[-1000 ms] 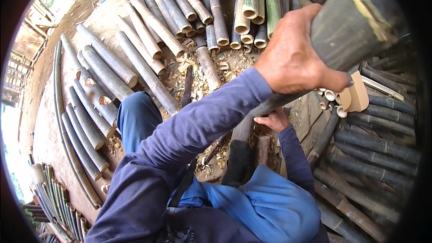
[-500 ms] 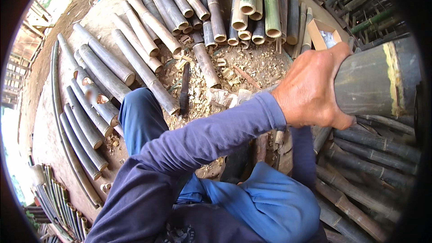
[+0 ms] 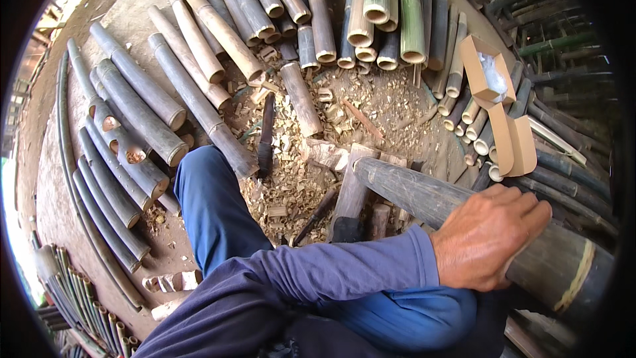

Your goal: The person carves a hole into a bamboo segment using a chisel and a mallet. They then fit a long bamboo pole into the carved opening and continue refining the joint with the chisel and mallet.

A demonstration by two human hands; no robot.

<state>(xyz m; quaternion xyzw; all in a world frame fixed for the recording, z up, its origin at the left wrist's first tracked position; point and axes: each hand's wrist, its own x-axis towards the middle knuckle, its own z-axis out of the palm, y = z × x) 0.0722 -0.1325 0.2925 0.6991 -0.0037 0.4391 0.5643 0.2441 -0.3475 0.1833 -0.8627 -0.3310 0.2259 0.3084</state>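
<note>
My left hand (image 3: 487, 235) reaches across my body in a blue sleeve and is shut on a thick dark bamboo pole (image 3: 411, 192). The pole lies slanted from the lower right up to the middle. Its cut end rests over a wooden chopping block (image 3: 351, 189) in front of my knees. My right hand is out of sight. A dark long-bladed knife (image 3: 266, 136) lies on the shavings, to the left of the block and apart from my hand.
Rows of cut bamboo tubes (image 3: 199, 86) fan out on the dirt at left and top. Greener poles (image 3: 377, 6) lie at the top middle. An open cardboard box (image 3: 490, 76) sits on stacked bamboo at right. Wood shavings (image 3: 298, 179) cover the ground. My blue-trousered leg (image 3: 212, 212) stretches left.
The bamboo pole has come down from high at the upper right onto the block, with my left hand still on it. My right hand, seen earlier under the arm, has left view.
</note>
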